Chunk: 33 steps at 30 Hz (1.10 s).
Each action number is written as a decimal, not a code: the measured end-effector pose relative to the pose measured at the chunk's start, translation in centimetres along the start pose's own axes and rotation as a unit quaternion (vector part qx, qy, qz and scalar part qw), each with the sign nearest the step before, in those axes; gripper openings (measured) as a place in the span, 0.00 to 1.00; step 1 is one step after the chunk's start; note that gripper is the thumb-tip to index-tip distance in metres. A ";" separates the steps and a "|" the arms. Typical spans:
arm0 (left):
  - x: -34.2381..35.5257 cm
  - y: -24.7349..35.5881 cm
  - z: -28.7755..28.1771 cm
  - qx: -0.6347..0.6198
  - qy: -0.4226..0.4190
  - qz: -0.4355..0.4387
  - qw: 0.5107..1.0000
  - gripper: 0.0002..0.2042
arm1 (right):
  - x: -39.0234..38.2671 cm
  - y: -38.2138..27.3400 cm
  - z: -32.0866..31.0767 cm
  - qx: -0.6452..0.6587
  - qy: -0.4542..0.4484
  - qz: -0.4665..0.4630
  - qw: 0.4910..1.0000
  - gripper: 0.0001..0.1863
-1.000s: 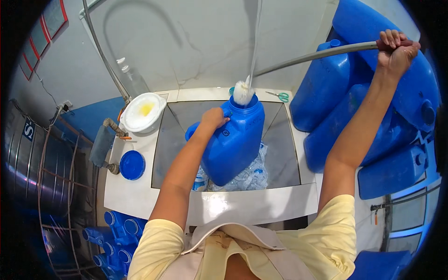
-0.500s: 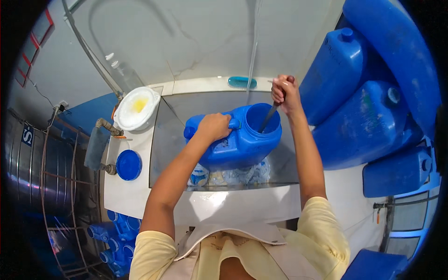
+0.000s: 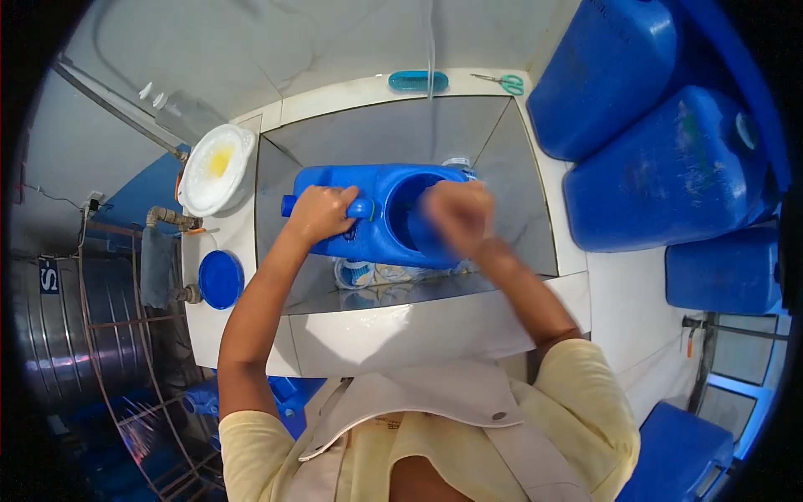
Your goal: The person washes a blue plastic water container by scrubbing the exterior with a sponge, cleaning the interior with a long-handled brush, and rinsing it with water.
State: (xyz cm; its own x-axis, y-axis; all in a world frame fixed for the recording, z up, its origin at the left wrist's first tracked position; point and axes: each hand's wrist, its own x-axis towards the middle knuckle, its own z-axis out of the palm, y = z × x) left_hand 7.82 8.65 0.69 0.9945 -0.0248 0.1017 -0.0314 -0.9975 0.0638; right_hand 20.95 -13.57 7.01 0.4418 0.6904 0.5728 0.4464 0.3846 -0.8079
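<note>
My left hand (image 3: 330, 209) is closed on the handle of a blue jerrycan (image 3: 339, 243), which lies tilted in a grey tiled basin (image 3: 276, 146). Over the jerrycan's wide round opening is my right hand (image 3: 458, 211), blurred and closed; whatever it grips is hidden in the blur and the opening. Crumpled white-and-blue items (image 3: 355, 273), too unclear to name, lie under the jerrycan. A clear vertical tube or stream (image 3: 430, 42) hangs above the basin.
Left ledge: white bowl with yellow-centred foam (image 3: 213, 180), round blue lid (image 3: 220, 284), pipework (image 3: 157, 259), pump bottle (image 3: 171, 113). Back ledge: teal oval object (image 3: 418, 81), scissors (image 3: 506, 84). Large jerrycans (image 3: 652, 180) crowd the right; metal cage (image 3: 100, 318) at far left.
The long brush, raised a second ago, went down into the opening and is now hidden. The jerrycan has tipped from upright toward lying, and my right hand has dropped to its mouth.
</note>
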 end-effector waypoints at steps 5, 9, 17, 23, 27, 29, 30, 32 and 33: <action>0.3 0.2 0.0 -0.020 0.020 0.059 0.998 0.13 | 0.1 -0.6 1.2 0.037 -0.054 -0.058 0.996 0.12; -1.0 -0.5 0.1 -0.002 0.000 0.060 0.998 0.13 | 0.2 -0.7 0.9 0.037 -0.138 0.013 0.990 0.11; -0.1 -0.7 -0.3 -0.004 0.012 0.088 0.996 0.14 | -0.4 0.3 3.5 0.086 -0.097 -0.030 0.991 0.11; -0.1 -1.5 0.0 -0.004 0.012 0.084 0.996 0.14 | 1.0 -3.7 1.6 0.078 -0.128 -0.008 0.989 0.12; 0.8 -0.9 -0.3 0.004 0.004 0.113 0.994 0.14 | -1.3 1.0 4.3 0.094 -0.083 -0.071 0.990 0.13; -0.1 -1.5 -0.5 0.007 0.000 0.088 0.996 0.13 | -0.7 -1.6 3.4 0.057 -0.152 -0.044 0.986 0.14; -0.6 -1.6 -0.5 0.004 0.002 0.085 0.996 0.12 | 0.1 -4.0 2.6 0.039 -0.175 -0.049 0.983 0.14; 0.2 -0.6 -0.5 -0.009 0.013 0.093 0.996 0.11 | -0.1 -3.4 2.5 0.015 -0.125 -0.087 0.988 0.14; 0.5 -0.1 -0.5 -0.003 0.008 0.077 0.997 0.11 | -0.2 -2.6 2.5 0.004 -0.101 -0.107 0.989 0.14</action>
State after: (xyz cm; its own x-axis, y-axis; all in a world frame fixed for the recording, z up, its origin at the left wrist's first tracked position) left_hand 8.24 8.75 1.25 0.9761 -0.1764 0.1272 -0.1841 -0.9815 0.0515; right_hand 17.74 -13.18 8.67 0.1739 0.7009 0.6918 0.5058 0.5392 -0.6734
